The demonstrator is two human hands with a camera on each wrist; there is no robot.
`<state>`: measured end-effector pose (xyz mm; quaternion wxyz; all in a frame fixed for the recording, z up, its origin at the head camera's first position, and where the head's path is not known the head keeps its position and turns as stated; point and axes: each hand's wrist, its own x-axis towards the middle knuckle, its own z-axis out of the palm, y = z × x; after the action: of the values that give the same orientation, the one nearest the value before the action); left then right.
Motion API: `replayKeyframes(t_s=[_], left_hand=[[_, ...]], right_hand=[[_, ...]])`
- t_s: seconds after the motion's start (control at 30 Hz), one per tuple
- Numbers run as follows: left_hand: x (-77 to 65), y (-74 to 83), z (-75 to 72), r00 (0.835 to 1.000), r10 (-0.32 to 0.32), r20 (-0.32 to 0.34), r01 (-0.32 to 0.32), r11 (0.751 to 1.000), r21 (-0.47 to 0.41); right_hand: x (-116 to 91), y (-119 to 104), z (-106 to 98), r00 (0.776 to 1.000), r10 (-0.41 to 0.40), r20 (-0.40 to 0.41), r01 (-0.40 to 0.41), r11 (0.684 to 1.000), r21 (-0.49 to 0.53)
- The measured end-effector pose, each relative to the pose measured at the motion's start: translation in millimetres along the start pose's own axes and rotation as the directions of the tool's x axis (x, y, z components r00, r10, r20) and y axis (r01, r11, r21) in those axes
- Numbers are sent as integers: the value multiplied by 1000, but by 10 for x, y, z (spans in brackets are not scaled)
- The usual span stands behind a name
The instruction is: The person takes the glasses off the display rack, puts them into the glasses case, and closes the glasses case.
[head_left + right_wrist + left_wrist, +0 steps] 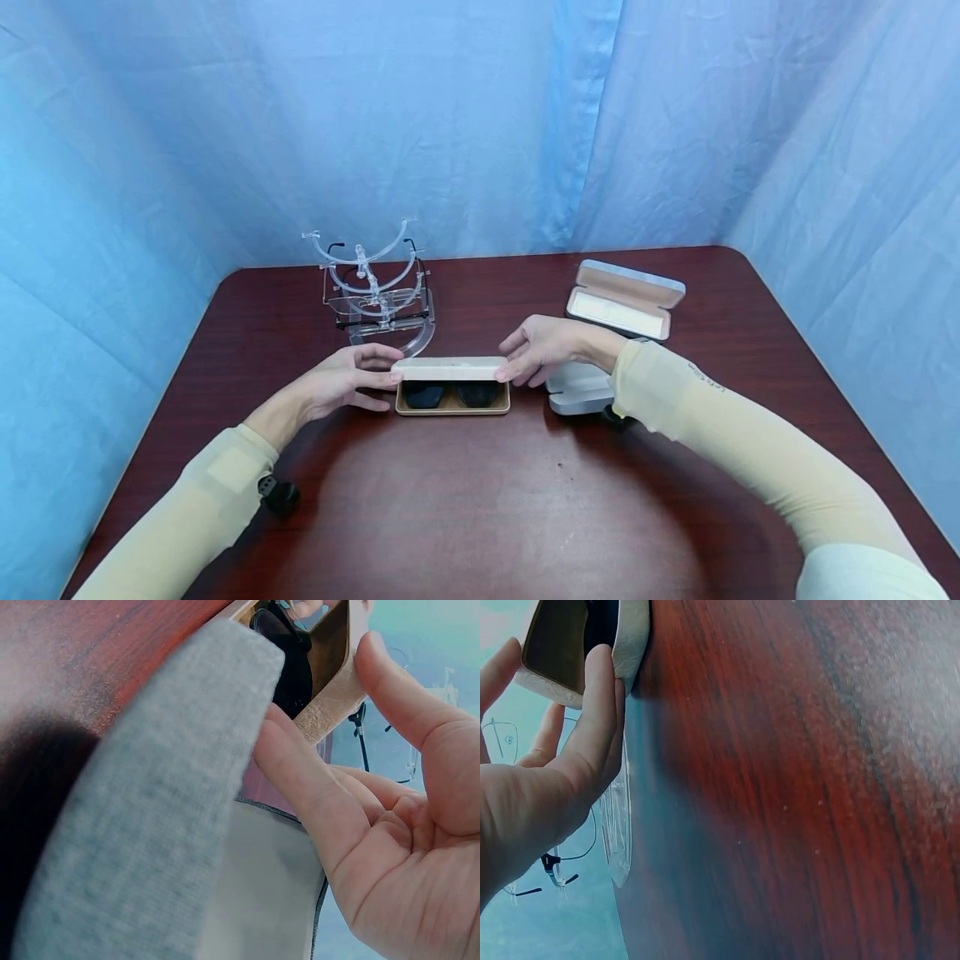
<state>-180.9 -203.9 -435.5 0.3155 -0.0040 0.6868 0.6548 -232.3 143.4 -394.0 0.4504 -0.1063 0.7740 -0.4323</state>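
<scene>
A cream glasses case [450, 369] sits mid-table with its lid partly raised. Dark sunglasses [477, 393] lie in its tan-lined base, and their lenses show under the lid. My left hand [347, 382] holds the case's left end, thumb at the lid's front corner and a finger behind it. At the opposite end, my right hand [551, 346] grips the lid's corner with the thumb in front. Close beneath the right hand and wrist stands an open grey fabric glasses case [581, 404], partly hidden by them; its grey side [142, 795] looms large in the right wrist view.
Behind the left hand stands a clear tiered display stand [382, 287] bearing several thin-framed glasses. A further open glasses case [630, 296] with a pale lining is at the back right. Blue curtains [450, 125] surround the dark red wooden table [465, 500].
</scene>
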Motion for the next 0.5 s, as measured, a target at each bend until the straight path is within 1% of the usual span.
replayKeyframes(t_s=[0.37,0.5], left_hand=[[9,-29,-8,1000,22,20,-22,1000,-4],[13,-29,1,999,34,26,-33,999,-14]], right_hand=[[18,-2,29,1000,12,-19,-13,997,-70],[13,-19,31,1000,20,-11,-21,995,-97]])
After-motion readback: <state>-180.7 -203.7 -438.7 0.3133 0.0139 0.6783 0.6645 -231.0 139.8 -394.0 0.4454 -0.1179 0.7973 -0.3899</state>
